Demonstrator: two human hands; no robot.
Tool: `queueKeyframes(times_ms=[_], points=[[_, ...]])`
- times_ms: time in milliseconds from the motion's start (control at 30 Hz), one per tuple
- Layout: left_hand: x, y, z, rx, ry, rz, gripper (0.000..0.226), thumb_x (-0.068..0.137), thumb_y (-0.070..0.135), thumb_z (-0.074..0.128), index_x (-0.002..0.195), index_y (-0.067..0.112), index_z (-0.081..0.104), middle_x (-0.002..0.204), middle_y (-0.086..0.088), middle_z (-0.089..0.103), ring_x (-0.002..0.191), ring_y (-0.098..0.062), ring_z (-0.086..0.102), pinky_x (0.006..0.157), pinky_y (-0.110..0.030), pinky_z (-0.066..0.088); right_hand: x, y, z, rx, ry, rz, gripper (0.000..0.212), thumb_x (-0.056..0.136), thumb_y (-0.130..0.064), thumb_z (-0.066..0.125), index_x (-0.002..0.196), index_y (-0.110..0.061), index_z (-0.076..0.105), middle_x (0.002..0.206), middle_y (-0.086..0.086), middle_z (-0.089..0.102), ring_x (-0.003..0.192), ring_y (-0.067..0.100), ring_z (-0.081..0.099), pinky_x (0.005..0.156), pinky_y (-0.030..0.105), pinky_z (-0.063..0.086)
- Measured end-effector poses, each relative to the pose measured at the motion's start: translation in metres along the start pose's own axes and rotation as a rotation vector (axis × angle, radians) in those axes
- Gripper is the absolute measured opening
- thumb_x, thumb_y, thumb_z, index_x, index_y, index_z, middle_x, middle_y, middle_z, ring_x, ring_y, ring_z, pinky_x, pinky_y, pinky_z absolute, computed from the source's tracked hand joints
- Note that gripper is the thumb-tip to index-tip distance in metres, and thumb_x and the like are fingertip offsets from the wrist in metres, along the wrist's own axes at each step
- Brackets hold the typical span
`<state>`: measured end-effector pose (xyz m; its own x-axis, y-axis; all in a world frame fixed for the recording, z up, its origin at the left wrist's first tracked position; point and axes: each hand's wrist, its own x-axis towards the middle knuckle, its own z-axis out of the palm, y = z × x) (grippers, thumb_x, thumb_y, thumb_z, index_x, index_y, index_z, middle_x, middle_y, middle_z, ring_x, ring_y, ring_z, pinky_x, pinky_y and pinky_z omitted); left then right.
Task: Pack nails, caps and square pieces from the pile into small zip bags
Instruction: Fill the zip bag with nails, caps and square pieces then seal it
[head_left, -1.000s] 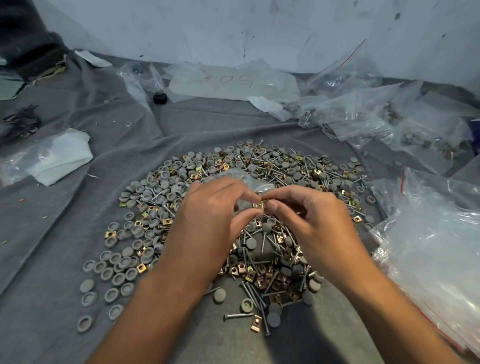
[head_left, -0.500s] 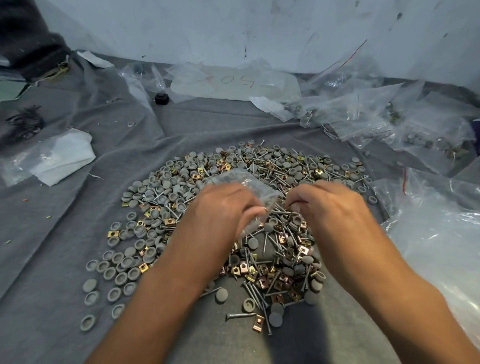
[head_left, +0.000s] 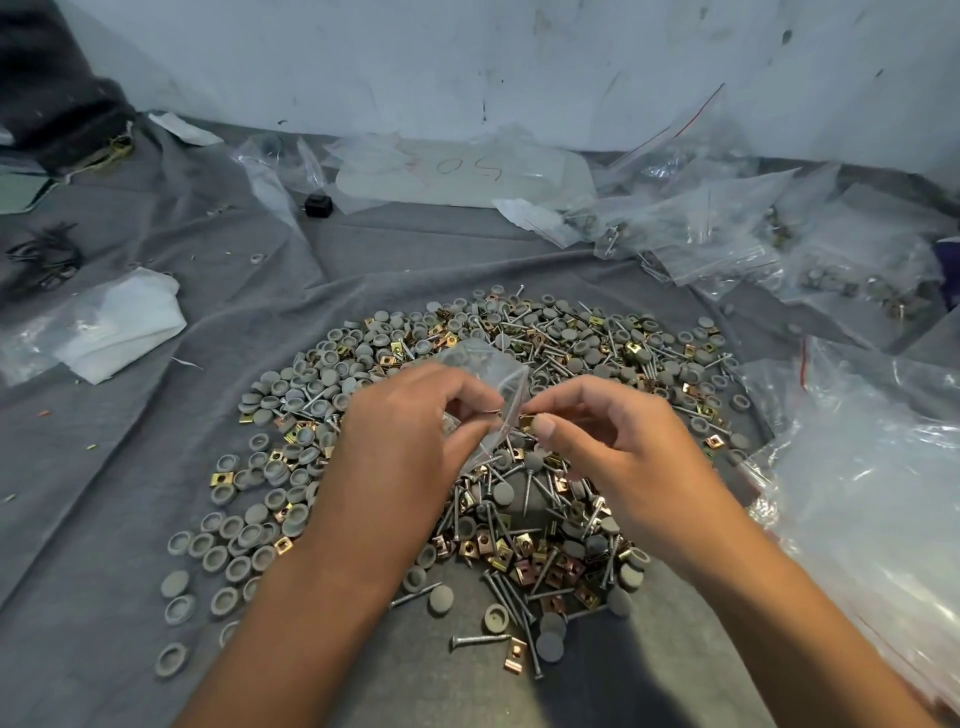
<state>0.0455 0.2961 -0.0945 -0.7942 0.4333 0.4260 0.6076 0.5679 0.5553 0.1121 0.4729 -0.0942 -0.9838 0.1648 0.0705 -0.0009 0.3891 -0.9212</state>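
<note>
A wide pile (head_left: 571, 353) of grey round caps, steel nails and brass square pieces lies on grey cloth. Over its middle, my left hand (head_left: 410, 447) pinches a small clear zip bag (head_left: 488, 374) at its mouth, thumb and fingers curled round the plastic. My right hand (head_left: 618, 447) pinches a brass square piece (head_left: 527, 422) between thumb and forefinger, right at the bag's opening. Loose caps (head_left: 228, 545) spread out to the lower left, and nails and squares (head_left: 519, 561) lie below my hands.
Filled zip bags (head_left: 727, 228) are heaped at the back right by the wall. A stack of clear empty bags (head_left: 872, 493) lies at the right. White folded plastic (head_left: 119, 322) sits at the left. A small black object (head_left: 318, 204) rests further back.
My right hand dipped down to the pile, then rose again with a brass square piece pinched at the bag's mouth. My left hand kept hold of the bag.
</note>
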Motion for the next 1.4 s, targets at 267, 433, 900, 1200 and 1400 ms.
queueKeyframes(times_ms=[267, 433, 900, 1200, 1400], points=[[-0.001, 0.01, 0.0, -0.019, -0.032, 0.0, 0.046, 0.075, 0.018, 0.083, 0.118, 0.025, 0.069, 0.108, 0.016, 0.065, 0.086, 0.007, 0.056, 0.088, -0.006, 0.045, -0.003, -0.009, 0.013, -0.265, 0.306, -0.431, 0.014, 0.091, -0.025, 0.068, 0.105, -0.025, 0.068, 0.095, -0.02, 0.066, 0.086, 0.0, 0.064, 0.073, 0.011, 0.048], [-0.002, 0.011, 0.0, 0.021, -0.047, 0.036, 0.049, 0.079, 0.018, 0.08, 0.126, 0.024, 0.066, 0.116, 0.015, 0.063, 0.092, 0.001, 0.058, 0.089, -0.014, 0.05, 0.005, 0.002, 0.021, -0.612, 0.415, -0.423, 0.024, 0.086, -0.025, 0.075, 0.108, -0.019, 0.074, 0.106, 0.0, 0.057, 0.099, 0.017, 0.052, 0.082, 0.02, 0.04], [-0.002, 0.003, 0.001, 0.054, 0.004, 0.006, 0.049, 0.08, 0.015, 0.077, 0.127, 0.021, 0.065, 0.12, 0.011, 0.062, 0.091, 0.002, 0.058, 0.092, -0.001, 0.039, -0.02, 0.022, 0.024, -0.808, -0.367, -0.223, 0.033, 0.081, -0.062, 0.068, 0.106, -0.044, 0.056, 0.098, -0.023, 0.051, 0.093, 0.0, 0.045, 0.075, 0.029, 0.047], [-0.001, 0.003, 0.001, 0.057, 0.005, 0.003, 0.048, 0.082, 0.016, 0.076, 0.129, 0.022, 0.064, 0.12, 0.013, 0.061, 0.09, 0.002, 0.059, 0.086, -0.005, 0.046, -0.018, 0.024, 0.019, -0.775, -0.302, -0.244, 0.015, 0.096, -0.045, 0.059, 0.097, -0.034, 0.049, 0.096, -0.02, 0.047, 0.097, 0.008, 0.048, 0.08, 0.032, 0.049], [-0.002, 0.002, 0.002, 0.049, 0.007, 0.0, 0.049, 0.081, 0.015, 0.077, 0.128, 0.023, 0.065, 0.119, 0.015, 0.061, 0.093, 0.005, 0.056, 0.094, -0.003, 0.039, -0.015, 0.017, 0.022, -0.543, -0.296, -0.251, 0.021, 0.094, -0.025, 0.07, 0.108, -0.031, 0.055, 0.089, -0.015, 0.058, 0.082, 0.005, 0.059, 0.072, 0.031, 0.052]])
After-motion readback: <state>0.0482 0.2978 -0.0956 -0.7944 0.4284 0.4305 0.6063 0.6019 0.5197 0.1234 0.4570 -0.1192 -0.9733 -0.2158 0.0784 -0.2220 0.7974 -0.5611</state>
